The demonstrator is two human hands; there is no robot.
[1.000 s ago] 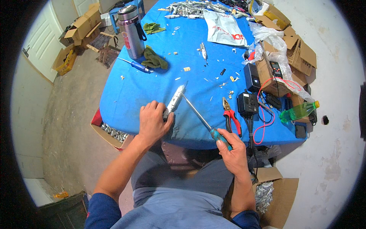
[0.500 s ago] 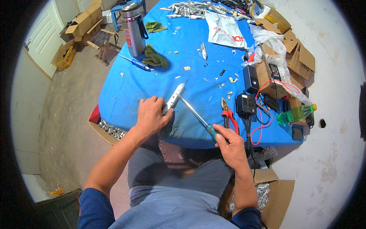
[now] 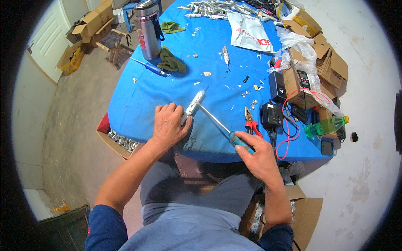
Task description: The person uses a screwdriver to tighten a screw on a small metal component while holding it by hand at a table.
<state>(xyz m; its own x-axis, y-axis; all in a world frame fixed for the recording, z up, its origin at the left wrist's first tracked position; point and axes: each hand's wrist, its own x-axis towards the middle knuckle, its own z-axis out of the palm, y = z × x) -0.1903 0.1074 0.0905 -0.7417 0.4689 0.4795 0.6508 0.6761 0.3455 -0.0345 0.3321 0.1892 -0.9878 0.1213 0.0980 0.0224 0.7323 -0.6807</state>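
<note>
My left hand (image 3: 169,125) is closed on the near end of a narrow, whitish-silver metal part (image 3: 195,103), pressing it to the blue cloth. The part's thin pointed end aims away from me. In my right hand (image 3: 259,157) is a screwdriver (image 3: 220,124) with a teal handle and a long steel shaft. Its tip meets the side of the metal part; exactly where it enters I cannot tell. Red-handled pliers (image 3: 251,121) lie just beyond my right hand, their handles partly hidden by it. A similar silver part (image 3: 226,56) lies farther off.
A steel flask (image 3: 147,33), green cloths (image 3: 171,62) and a blue screwdriver (image 3: 151,68) occupy the left side. Many metal parts (image 3: 213,9) are heaped at the back by a white bag (image 3: 249,31). At right are a black adapter (image 3: 271,115), red wire and a green bottle (image 3: 326,126).
My right hand and the screwdriver handle have shifted slightly right, covering more of the pliers' handles. My left hand still holds the metal part in nearly the same place.
</note>
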